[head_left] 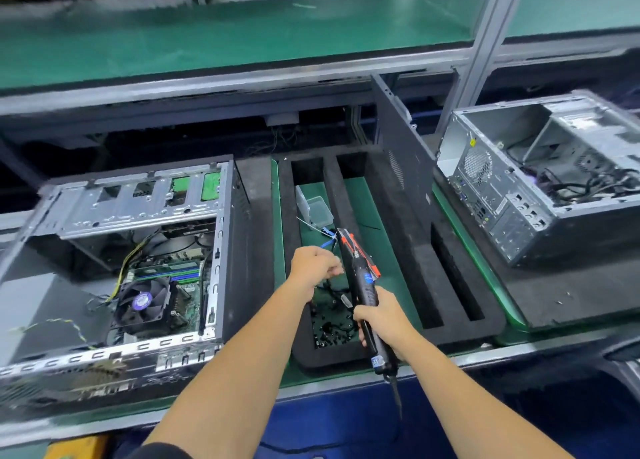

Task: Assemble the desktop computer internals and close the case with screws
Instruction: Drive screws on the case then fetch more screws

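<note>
An open desktop case (138, 251) lies on its side at the left, showing a motherboard, a CPU fan (143, 304) and a drive cage. My right hand (382, 320) grips a black electric screwdriver (363, 285) with orange trim, its tip pointing away over the black foam tray (398, 237). My left hand (317, 264) hovers just left of the screwdriver's tip with fingers curled; blur hides whether it pinches anything. A pile of small black screws (332, 330) lies in the tray's near compartment. A black side panel (401, 147) leans upright behind the tray.
A second open case (540, 178) with loose cables sits at the right on black foam. A clear plastic box (317, 209) and blue cable ties lie in the tray's far compartment. A green shelf runs above the bench. The bench's metal front edge is near me.
</note>
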### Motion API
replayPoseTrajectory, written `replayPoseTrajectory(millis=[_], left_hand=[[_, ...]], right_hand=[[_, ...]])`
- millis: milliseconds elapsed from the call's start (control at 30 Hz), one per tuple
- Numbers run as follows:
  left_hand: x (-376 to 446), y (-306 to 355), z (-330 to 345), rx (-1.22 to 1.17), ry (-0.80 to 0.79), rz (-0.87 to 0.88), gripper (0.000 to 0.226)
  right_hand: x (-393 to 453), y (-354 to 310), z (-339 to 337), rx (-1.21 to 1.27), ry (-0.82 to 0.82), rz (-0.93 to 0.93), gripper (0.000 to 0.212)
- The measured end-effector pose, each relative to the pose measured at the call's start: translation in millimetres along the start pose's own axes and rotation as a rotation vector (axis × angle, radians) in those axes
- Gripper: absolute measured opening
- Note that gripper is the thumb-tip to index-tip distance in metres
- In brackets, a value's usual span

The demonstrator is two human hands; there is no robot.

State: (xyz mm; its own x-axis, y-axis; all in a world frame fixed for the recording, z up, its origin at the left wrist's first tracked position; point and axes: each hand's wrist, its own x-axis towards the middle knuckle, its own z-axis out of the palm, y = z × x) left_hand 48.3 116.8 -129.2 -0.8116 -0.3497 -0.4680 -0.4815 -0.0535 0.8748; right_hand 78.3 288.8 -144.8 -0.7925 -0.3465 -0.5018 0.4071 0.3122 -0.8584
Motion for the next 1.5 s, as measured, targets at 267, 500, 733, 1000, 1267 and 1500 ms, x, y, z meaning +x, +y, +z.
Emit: replayPoseTrajectory(millis=[267, 500, 733, 1000, 1267, 1500], left_hand=[[-60.3, 75.1, -38.8, -0.142, 0.179, 0.236, 0.012], [-102.5, 112.3, -62.8, -0.322, 0.187, 0.278, 0.018], [-131.1, 101.7, -104.8, -0.362, 0.212, 0.245, 0.02], [-173.4, 80.0, -200.8, -0.376, 0.119, 0.268, 0.016], [-205.0, 40.4, -309.8, -0.246, 0.019, 0.204, 0.018], [-218.2, 12.2, -342.9, -0.122, -0.065, 0.106, 0.015]], right_hand=[[-53.8, -75.7, 23.6, 0.054, -0.206, -0.198, 0.031], [-99.8, -117.7, 40.9, 0.024, -0.298, -0.287, 0.047], [-131.1, -119.3, 78.8, -0.072, -0.34, -0.299, 0.03], [-160.8, -114.7, 169.8, -0.086, -0.386, -0.29, 0.041], [-189.3, -92.2, 271.7, -0.055, -0.361, -0.234, 0.068], [-216.3, -63.5, 315.5, 0.036, -0.356, -0.142, 0.068]])
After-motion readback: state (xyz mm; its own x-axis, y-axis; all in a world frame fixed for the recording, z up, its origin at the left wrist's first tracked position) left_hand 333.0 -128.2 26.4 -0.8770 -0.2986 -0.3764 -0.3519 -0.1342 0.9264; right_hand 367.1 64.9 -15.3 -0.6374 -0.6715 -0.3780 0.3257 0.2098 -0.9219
